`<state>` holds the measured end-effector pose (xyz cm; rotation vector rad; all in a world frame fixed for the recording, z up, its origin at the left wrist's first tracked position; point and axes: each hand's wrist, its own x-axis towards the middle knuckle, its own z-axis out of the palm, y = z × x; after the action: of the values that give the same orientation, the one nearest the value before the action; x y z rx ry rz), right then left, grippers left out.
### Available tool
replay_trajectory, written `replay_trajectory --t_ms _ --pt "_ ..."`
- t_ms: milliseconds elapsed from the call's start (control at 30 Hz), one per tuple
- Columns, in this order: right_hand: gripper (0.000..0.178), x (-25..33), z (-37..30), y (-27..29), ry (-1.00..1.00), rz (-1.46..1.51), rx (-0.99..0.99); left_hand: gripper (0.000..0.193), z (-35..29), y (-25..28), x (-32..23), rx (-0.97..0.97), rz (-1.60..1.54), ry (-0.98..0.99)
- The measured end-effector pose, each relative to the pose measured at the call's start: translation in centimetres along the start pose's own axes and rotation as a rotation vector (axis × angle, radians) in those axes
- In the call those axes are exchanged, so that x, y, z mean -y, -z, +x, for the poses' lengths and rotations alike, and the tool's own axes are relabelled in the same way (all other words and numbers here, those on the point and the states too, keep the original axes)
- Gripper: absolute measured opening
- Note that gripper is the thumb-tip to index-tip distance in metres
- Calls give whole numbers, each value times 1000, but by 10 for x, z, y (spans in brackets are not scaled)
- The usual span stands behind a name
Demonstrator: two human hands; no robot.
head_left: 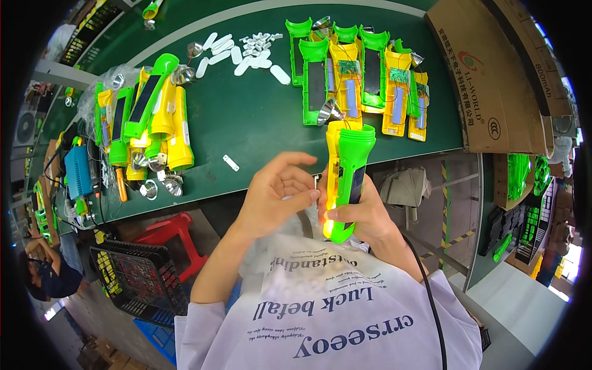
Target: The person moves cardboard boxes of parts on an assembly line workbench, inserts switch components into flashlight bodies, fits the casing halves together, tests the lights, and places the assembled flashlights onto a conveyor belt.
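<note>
My right hand [369, 213] grips a yellow-and-green flashlight housing [354, 163] in front of my chest, its wide round end pointing up and away from me. A yellow half and a green half lie against each other, with a dark panel on the green side. A silver reflector cup [330, 111] shows just beyond its open end. Close to the yellow side, my left hand [280, 185] is closed in a pinch on a small white piece [316, 181], mostly hidden by the fingers. The housing's lower yellow part glows brightly.
On the green table, opened flashlight halves [350, 92] with batteries and circuit boards lie at the far right. More flashlight housings [148, 114] are piled left. White plastic pieces [246, 52] lie at the back. A cardboard box [487, 80] stands right; a black crate [139, 277] sits lower left.
</note>
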<state>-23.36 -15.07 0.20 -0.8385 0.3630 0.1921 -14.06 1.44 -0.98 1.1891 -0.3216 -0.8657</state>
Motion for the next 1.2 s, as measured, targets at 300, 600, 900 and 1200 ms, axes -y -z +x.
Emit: replay_trajectory --t_ms 300,600,900,1200 --pt "52 3 -4 -11 -88 -150 -121 34 -7 -11 -9 -159 -20 -256" --pt "54 0 -4 -15 -29 -245 -182 31 -4 -16 -10 -143 161 -288" --pt "52 2 -6 -18 -33 -367 -232 43 -8 -29 -24 -129 393 -216" --pt "50 -5 -4 -14 79 -373 -214 25 -13 -42 -8 -353 563 -400"
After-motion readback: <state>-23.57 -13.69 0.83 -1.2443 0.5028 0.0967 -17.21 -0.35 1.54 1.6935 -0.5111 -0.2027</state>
